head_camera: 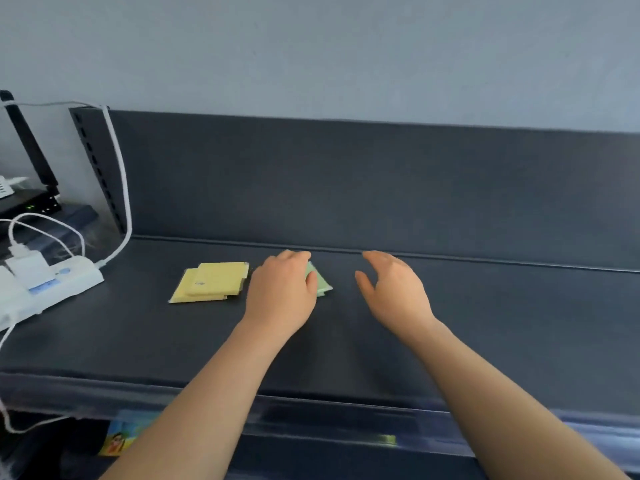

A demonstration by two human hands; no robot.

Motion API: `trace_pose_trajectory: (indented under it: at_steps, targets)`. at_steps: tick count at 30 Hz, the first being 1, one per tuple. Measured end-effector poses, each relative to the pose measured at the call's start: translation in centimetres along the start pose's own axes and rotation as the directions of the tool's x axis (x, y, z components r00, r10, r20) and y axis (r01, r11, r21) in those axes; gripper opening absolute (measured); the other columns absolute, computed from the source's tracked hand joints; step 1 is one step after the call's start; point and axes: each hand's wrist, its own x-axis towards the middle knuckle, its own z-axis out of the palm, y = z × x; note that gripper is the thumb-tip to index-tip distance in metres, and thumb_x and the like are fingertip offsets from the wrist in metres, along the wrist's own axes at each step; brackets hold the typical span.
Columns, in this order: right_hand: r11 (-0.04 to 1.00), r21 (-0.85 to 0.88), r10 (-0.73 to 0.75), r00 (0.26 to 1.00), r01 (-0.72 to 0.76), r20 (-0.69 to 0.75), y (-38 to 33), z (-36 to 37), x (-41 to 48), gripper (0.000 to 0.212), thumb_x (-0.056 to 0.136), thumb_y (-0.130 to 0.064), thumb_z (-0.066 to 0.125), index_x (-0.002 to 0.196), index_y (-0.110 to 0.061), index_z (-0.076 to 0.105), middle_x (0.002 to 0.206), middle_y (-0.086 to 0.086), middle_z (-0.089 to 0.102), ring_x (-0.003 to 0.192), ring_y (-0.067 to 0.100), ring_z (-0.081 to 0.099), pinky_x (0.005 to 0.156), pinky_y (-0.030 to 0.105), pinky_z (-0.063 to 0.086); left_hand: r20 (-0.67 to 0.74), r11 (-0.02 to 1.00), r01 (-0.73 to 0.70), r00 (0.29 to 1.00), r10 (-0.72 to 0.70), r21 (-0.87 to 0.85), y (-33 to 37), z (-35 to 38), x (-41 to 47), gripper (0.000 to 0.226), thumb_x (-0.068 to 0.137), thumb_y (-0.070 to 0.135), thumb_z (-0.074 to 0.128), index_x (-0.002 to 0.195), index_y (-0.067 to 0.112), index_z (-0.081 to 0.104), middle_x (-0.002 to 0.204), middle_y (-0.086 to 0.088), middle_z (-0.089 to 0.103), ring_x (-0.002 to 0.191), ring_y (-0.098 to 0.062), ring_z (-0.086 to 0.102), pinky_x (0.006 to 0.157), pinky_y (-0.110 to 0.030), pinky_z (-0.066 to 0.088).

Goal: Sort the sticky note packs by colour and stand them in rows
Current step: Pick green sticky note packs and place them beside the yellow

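Head view, and both bare arms are reaching in over a dark shelf (485, 323). The left hand (282, 289) is coming down on a green pack (322, 284) near the middle of the shelf, close to the back panel (346, 181). Its fingers (292, 256) are curling over the pack's far edge and its thumb (311, 280) is pressing on the near side, so the hand is clamping on it. Most of the green pack is hiding under that hand. Only its right part is showing, with one corner pointing right and toward the front edge. Whether it is lying fully flat or tipping up, I cannot tell.

The right hand (394, 289) is hovering just to the right of the green pack, apart from it, fingers loose and spread, gripping nothing.

Over on the left, two yellow packs (211, 282) are lying flat and overlapping. The upper one is sitting further back and to the right of the lower one. Their long sides are running roughly left to right, slightly skewed, and they are lying just beside the left hand.

At the far left a white power strip (52, 282) is resting on the shelf. A white cable (119, 188) is running up from it past the slotted post, and a black router (27, 202) is sitting behind.
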Motion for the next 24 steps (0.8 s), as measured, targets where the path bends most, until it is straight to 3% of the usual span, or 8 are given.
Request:
trace_pose_trajectory:
  at_steps: [5, 12, 19, 24]
  targets:
    - [0.989, -0.144, 0.03, 0.997, -0.04, -0.072, 3.4, -3.5, -2.7, 0.032, 0.098, -0.027, 0.048, 0.119, -0.006, 0.059, 0.123, 0.006, 0.061, 0.115, 0.027, 0.05, 0.098, 0.03, 0.035, 0.019, 0.99, -0.136, 0.99, 0.137, -0.032, 4.3, 1.0, -0.5, 0.038, 0.098, 0.032, 0.045, 0.133, 0.018, 0.054, 0.125, -0.001, 0.061, 0.108, -0.026, 0.055, 0.088, -0.035, 0.042]
    - [0.963, -0.206, 0.15, 0.98, -0.175, -0.13, 9.5, -8.9, -7.3, 0.032, 0.099, -0.026, 0.046, 0.119, -0.004, 0.058, 0.12, 0.007, 0.063, 0.113, 0.027, 0.053, 0.104, 0.022, 0.023, 0.039, 0.953, -0.294, 0.954, 0.298, -0.075, 12.7, 2.8, -1.7, 0.035, 0.099, 0.033, 0.044, 0.129, 0.019, 0.056, 0.123, 0.001, 0.061, 0.11, -0.023, 0.055, 0.089, -0.034, 0.041]
    - [0.934, -0.228, 0.23, 0.951, -0.275, -0.204, 18.6, -15.4, -12.6, 0.042, 0.099, -0.029, 0.046, 0.138, -0.013, 0.048, 0.14, -0.001, 0.053, 0.13, 0.016, 0.046, 0.117, 0.027, 0.017, 0.061, 0.903, -0.402, 0.908, 0.415, -0.154, 24.3, 5.6, -4.1, 0.03, 0.097, 0.031, 0.046, 0.117, 0.014, 0.061, 0.113, -0.001, 0.064, 0.102, -0.026, 0.057, 0.086, -0.036, 0.044]
    - [0.91, -0.239, 0.292, 0.933, -0.339, -0.212, 26.3, -20.7, -16.4, 0.045, 0.099, -0.031, 0.046, 0.142, -0.014, 0.045, 0.143, -0.001, 0.05, 0.133, 0.015, 0.043, 0.118, 0.029, 0.016, 0.068, 0.879, -0.433, 0.889, 0.453, -0.203, 33.5, 7.6, -6.7, 0.032, 0.098, 0.032, 0.046, 0.122, 0.017, 0.06, 0.117, 0.0, 0.064, 0.105, -0.026, 0.057, 0.088, -0.036, 0.045]
